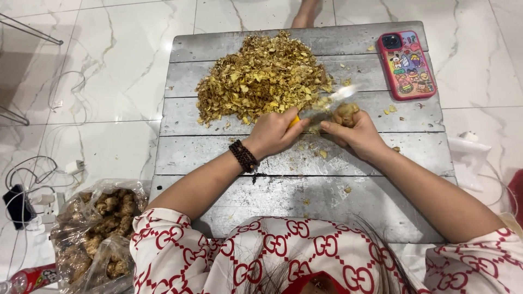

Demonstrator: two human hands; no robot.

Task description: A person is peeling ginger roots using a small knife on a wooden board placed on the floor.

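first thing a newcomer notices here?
Probably the big heap of yellow-brown peelings at the far middle of the grey wooden board. Just in front of it, the left hand holds a yellow-handled knife against a knobbly ginger root held in the right hand. A bright pink phone case lies at the board's far right corner.

Peel heap (262,79) on table (218,158), phone (407,65) right; bag (95,234) perhaps floor-left.

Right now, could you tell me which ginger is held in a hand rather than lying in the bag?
The ginger piece in the right hand, above the grey board; the other roots lie in the clear plastic bag on the floor at the left.
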